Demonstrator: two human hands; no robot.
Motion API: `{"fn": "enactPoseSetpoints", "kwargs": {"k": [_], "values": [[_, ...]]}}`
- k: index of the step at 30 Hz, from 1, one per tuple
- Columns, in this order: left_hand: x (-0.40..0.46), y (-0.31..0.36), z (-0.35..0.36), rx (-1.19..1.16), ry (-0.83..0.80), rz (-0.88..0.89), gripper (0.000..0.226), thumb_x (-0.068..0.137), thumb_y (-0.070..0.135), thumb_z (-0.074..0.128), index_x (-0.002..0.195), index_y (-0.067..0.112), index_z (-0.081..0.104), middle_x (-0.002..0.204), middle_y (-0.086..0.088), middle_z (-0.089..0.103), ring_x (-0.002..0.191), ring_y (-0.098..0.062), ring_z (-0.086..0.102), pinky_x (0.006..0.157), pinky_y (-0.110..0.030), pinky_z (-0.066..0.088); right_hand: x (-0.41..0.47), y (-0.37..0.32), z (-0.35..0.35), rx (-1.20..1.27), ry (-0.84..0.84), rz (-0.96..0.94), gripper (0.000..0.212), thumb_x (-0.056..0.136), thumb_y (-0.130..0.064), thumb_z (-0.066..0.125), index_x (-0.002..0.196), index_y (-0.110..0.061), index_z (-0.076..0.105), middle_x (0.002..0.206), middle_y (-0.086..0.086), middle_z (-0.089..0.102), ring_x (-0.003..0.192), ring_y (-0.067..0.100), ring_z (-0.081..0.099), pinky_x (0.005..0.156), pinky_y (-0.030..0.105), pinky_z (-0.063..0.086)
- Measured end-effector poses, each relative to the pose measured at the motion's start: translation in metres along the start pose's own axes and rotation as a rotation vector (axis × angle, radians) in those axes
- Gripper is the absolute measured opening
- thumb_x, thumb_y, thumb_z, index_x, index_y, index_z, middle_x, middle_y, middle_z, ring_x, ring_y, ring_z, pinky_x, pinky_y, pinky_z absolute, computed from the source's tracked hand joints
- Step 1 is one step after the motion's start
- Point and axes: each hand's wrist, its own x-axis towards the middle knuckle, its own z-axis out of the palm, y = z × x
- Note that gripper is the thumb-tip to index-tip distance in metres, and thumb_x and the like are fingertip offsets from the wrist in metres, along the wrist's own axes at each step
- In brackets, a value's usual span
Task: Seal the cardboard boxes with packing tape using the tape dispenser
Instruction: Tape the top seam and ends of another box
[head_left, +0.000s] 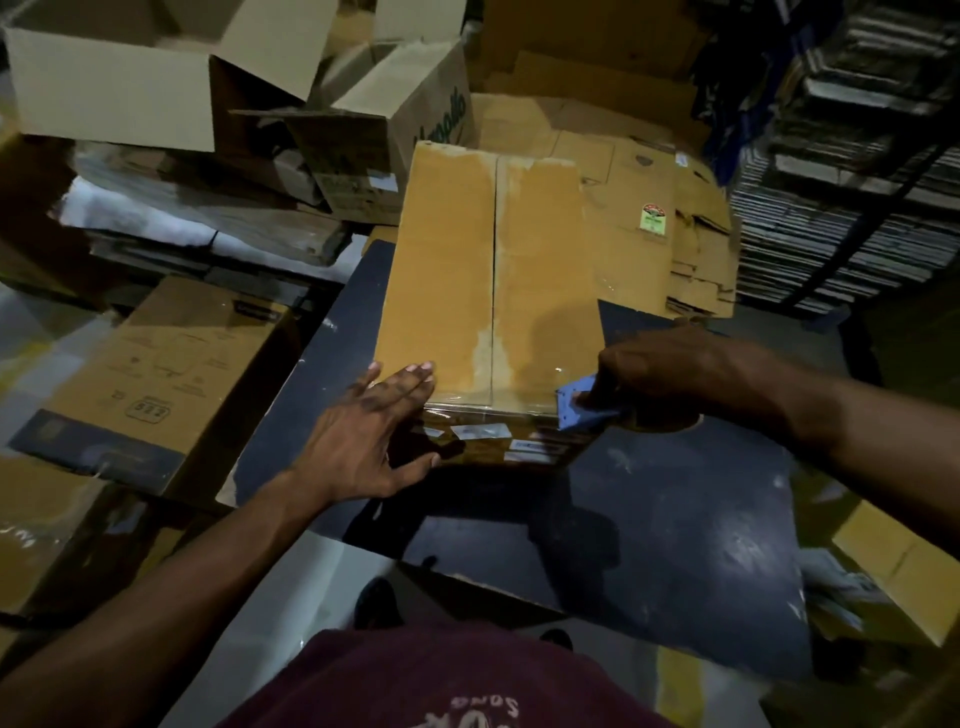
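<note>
A closed brown cardboard box (467, 260) lies on a dark table (675, 519), its two top flaps meeting at a centre seam. Clear tape runs across the near edge of its top. My left hand (374, 431) rests flat on the near left corner, fingers straight on the top and thumb down the front face. My right hand (670, 369) grips a blue tape dispenser (576, 410) at the box's near right corner. Most of the dispenser is hidden under the hand.
Open empty boxes (130, 78) are piled at the back left. Flattened cartons (675, 218) lie behind and right of the box. A printed carton (156, 379) sits low at the left. Stacked dark items fill shelves (857, 182) at the right.
</note>
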Motion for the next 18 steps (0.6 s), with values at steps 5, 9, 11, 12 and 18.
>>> {"fn": "enactPoseSetpoints", "kwargs": {"k": [5, 9, 11, 12, 18], "values": [[0.004, 0.005, 0.001, 0.001, 0.018, -0.033, 0.089, 0.089, 0.071, 0.052, 0.157, 0.012, 0.046, 0.167, 0.0, 0.036, 0.152, -0.014, 0.037, 0.126, -0.049, 0.027, -0.018, 0.023, 0.011, 0.045, -0.083, 0.069, 0.039, 0.098, -0.066, 0.05, 0.08, -0.036, 0.067, 0.076, -0.018, 0.064, 0.072, 0.006, 0.064, 0.069, 0.034, 0.056], [0.026, 0.045, -0.01, 0.024, 0.041, -0.092, 0.084, 0.086, 0.071, 0.051, 0.144, 0.011, 0.06, 0.156, -0.007, 0.052, 0.145, -0.023, 0.049, 0.127, -0.046, 0.027, -0.016, 0.018, 0.008, 0.052, -0.101, 0.083, 0.042, 0.1, -0.062, 0.052, 0.08, -0.027, 0.065, 0.079, -0.014, 0.064, 0.076, 0.01, 0.063, 0.074, 0.037, 0.052], [0.05, 0.084, -0.01, -0.023, 0.012, 0.011, 0.084, 0.087, 0.07, 0.051, 0.148, 0.013, 0.056, 0.157, -0.007, 0.051, 0.146, -0.023, 0.047, 0.127, -0.041, 0.026, -0.014, 0.017, 0.009, 0.075, -0.092, 0.079, 0.047, 0.1, -0.06, 0.054, 0.069, -0.024, 0.057, 0.081, -0.01, 0.062, 0.079, 0.015, 0.06, 0.079, 0.039, 0.051], [0.065, 0.106, -0.006, -0.043, -0.018, 0.066, 0.086, 0.087, 0.071, 0.051, 0.151, 0.013, 0.051, 0.159, -0.007, 0.048, 0.147, -0.022, 0.045, 0.127, -0.04, 0.027, -0.015, 0.017, 0.01, 0.098, -0.077, 0.075, 0.047, 0.101, -0.059, 0.054, 0.07, -0.024, 0.057, 0.081, -0.01, 0.06, 0.081, 0.016, 0.057, 0.079, 0.039, 0.046], [0.1, 0.161, 0.036, -0.096, -0.131, 0.079, 0.094, 0.086, 0.063, 0.057, 0.159, 0.008, 0.038, 0.166, -0.011, 0.037, 0.152, -0.023, 0.038, 0.127, -0.041, 0.027, -0.028, 0.027, 0.025, 0.223, -0.057, 0.095, 0.046, 0.1, -0.066, 0.049, 0.083, -0.026, 0.063, 0.104, -0.009, 0.065, 0.117, 0.021, 0.061, 0.093, 0.051, 0.036]]}}
